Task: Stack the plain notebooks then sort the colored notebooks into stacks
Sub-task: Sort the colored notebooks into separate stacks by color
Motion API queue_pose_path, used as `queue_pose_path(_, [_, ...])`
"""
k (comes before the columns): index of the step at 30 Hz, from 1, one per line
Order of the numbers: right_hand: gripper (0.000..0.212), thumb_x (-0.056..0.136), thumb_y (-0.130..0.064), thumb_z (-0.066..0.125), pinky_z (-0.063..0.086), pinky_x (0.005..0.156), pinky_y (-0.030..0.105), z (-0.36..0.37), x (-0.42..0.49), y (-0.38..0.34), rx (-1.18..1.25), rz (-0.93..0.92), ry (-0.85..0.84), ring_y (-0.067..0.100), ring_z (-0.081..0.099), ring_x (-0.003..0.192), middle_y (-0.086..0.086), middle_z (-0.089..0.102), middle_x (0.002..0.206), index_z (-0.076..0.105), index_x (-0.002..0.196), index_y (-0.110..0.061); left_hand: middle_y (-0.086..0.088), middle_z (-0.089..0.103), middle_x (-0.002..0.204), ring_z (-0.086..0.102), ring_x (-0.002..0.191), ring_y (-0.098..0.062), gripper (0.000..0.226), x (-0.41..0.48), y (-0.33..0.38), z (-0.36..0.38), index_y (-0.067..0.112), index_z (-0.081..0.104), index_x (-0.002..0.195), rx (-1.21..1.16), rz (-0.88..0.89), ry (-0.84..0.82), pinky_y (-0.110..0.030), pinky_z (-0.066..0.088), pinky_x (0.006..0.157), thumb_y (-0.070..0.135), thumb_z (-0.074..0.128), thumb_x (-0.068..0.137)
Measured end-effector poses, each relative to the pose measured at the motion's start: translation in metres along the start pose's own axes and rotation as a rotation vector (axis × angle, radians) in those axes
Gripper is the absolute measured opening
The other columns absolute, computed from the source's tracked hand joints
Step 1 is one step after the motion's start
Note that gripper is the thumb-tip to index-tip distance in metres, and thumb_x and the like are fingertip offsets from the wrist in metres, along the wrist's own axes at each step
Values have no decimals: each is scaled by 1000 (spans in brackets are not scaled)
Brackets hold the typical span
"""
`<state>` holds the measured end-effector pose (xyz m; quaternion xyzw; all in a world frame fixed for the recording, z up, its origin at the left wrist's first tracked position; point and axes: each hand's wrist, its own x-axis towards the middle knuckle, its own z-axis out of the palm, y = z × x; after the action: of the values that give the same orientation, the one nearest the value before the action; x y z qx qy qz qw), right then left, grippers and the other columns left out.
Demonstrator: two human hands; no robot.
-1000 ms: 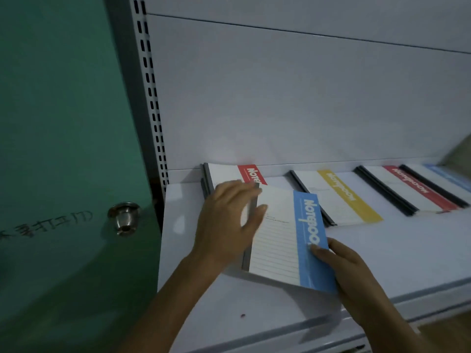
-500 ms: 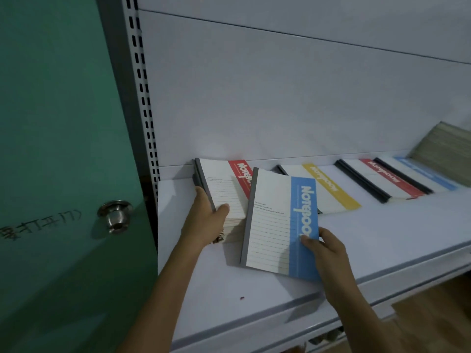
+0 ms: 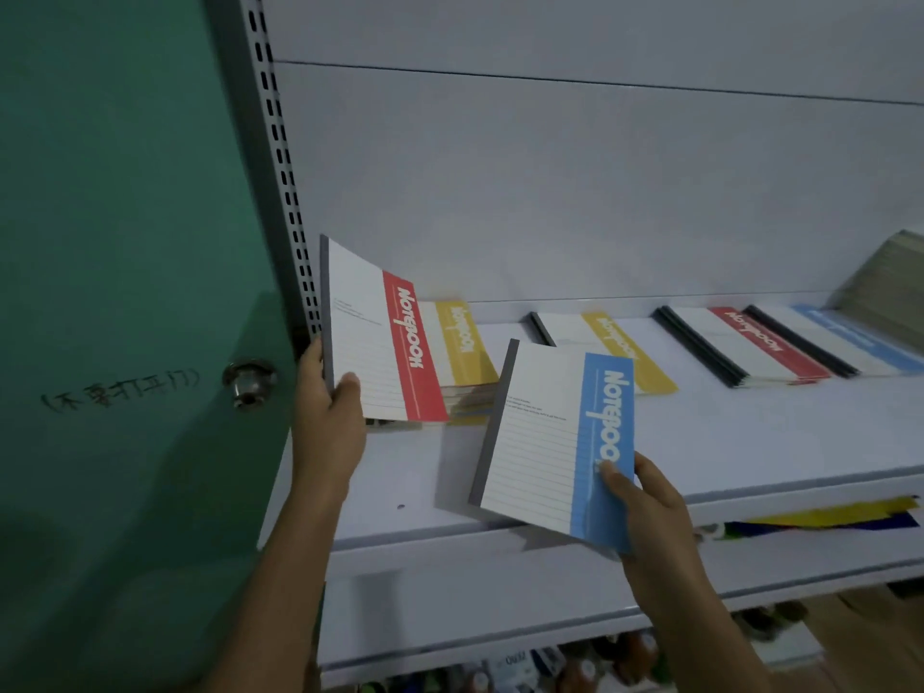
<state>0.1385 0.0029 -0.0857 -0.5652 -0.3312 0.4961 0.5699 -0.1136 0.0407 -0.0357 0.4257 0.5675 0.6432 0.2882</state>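
Note:
My left hand [image 3: 327, 417] grips a red-striped notebook [image 3: 372, 337] by its lower spine corner and holds it tilted up off the shelf at the left. Under it lies a stack topped by a yellow-striped notebook [image 3: 460, 342]. My right hand [image 3: 645, 502] pinches the lower right corner of a blue-striped notebook [image 3: 555, 437], held above the shelf's front edge. Further right on the white shelf [image 3: 750, 442] lie a yellow-striped notebook [image 3: 615, 347], a red-striped stack [image 3: 750, 342] and a blue-striped notebook [image 3: 850, 337].
A green door [image 3: 125, 292] with a metal knob [image 3: 248, 384] stands close at the left, beside the slotted shelf upright [image 3: 280, 167]. A pile of plain notebooks [image 3: 890, 277] leans at the far right. Lower shelves hold coloured goods [image 3: 825, 517] and bottles [image 3: 575, 667].
My left hand has lifted the red-striped notebook off the left stack, baring a yellow-striped one beneath. My right hand has carried the blue-striped notebook to the right and nearer the front edge.

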Motion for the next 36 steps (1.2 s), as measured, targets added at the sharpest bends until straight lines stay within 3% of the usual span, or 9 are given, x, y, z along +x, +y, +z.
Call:
queue_pose_path(2, [17, 94, -19, 57, 53, 72, 42, -20, -5, -3, 22, 3, -19, 25, 65, 85, 4, 71, 97, 63, 111, -21, 6, 54, 129, 52, 118, -15, 48, -27, 8, 9, 30, 40, 137, -46, 1, 32, -37, 50, 93, 3, 41, 98])
queue_pose_path(7, [20, 94, -17, 57, 55, 75, 42, -88, -10, -10, 49, 3, -13, 24, 65, 88, 2, 71, 100, 62, 112, -23, 10, 61, 117, 59, 107, -7, 43, -95, 16, 57, 31, 47, 129, -177, -32, -17, -27, 54, 84, 3, 43, 97])
queue_pose_path(14, [15, 94, -20, 56, 52, 73, 45, -208, -13, -21, 13, -31, 157, 27, 63, 84, 2, 70, 96, 62, 106, -27, 6, 62, 117, 60, 108, -13, 41, -161, 13, 172, 31, 47, 124, -272, -130, -158, -37, 55, 85, 1, 43, 96])
queue_pose_path(18, [23, 94, -20, 57, 54, 78, 50, -261, -3, -23, 12, -24, 279, 30, 64, 89, 2, 69, 101, 60, 117, -22, 6, 62, 114, 60, 106, -12, 40, -177, 13, 233, 28, 46, 126, -274, -164, -256, -32, 55, 79, 2, 42, 96])
queue_pose_path(24, [20, 95, -20, 56, 54, 76, 46, -302, 41, -36, 30, -25, 359, 26, 64, 85, -2, 69, 97, 60, 113, -23, 14, 59, 112, 59, 99, -3, 57, -169, 12, 310, 34, 30, 139, -283, -181, -329, -23, 52, 74, 1, 43, 95])
queue_pose_path(26, [20, 95, -20, 56, 54, 77, 46, -309, 66, -46, 19, -48, 370, 26, 64, 86, -2, 69, 96, 60, 114, -24, 16, 57, 115, 58, 99, 2, 56, -155, 9, 335, 33, 36, 138, -283, -166, -337, -25, 53, 76, -1, 41, 94])
queue_pose_path(29, [15, 95, -22, 55, 55, 78, 45, -319, 109, -63, -12, -89, 368, 24, 65, 87, -1, 70, 97, 61, 108, -27, 23, 55, 105, 57, 80, 12, 44, -130, 5, 377, 28, 46, 131, -243, -172, -331, -26, 52, 75, 1, 41, 96])
queue_pose_path(33, [19, 95, -21, 55, 55, 73, 45, -330, 168, -83, -51, -112, 357, 24, 64, 87, 2, 69, 102, 59, 113, -25, 9, 53, 122, 54, 96, -1, 44, -98, 1, 428, 26, 40, 137, -139, -119, -347, -35, 53, 87, 7, 43, 97])
queue_pose_path(36, [22, 95, -24, 56, 51, 70, 40, -342, 204, -92, -76, -128, 367, 21, 62, 87, 0, 67, 98, 57, 116, -25, 1, 51, 134, 53, 100, -7, 48, -78, 1, 458, 24, 32, 143, 25, -27, -388, -28, 51, 82, 17, 46, 98])
